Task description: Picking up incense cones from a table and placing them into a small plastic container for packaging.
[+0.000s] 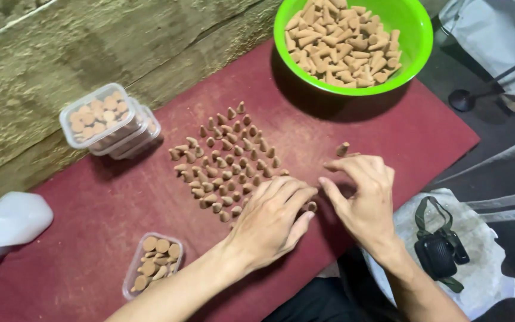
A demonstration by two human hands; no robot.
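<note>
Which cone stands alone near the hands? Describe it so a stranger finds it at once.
Start at the green bowl of cones at the top of the red mat. Come down toward the right hand; just above its fingertips stands the lone cone. Unlike the cone rows to its left, it has bare mat all round.

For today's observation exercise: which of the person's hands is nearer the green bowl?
Right. The right hand lies below the green bowl; the left hand sits farther down-left, by the cone rows.

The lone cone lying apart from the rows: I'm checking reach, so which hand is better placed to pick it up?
Probably the right hand. Its fingertips sit just below the lone cone, while the left hand rests farther off at the edge of the rows of cones.
</note>
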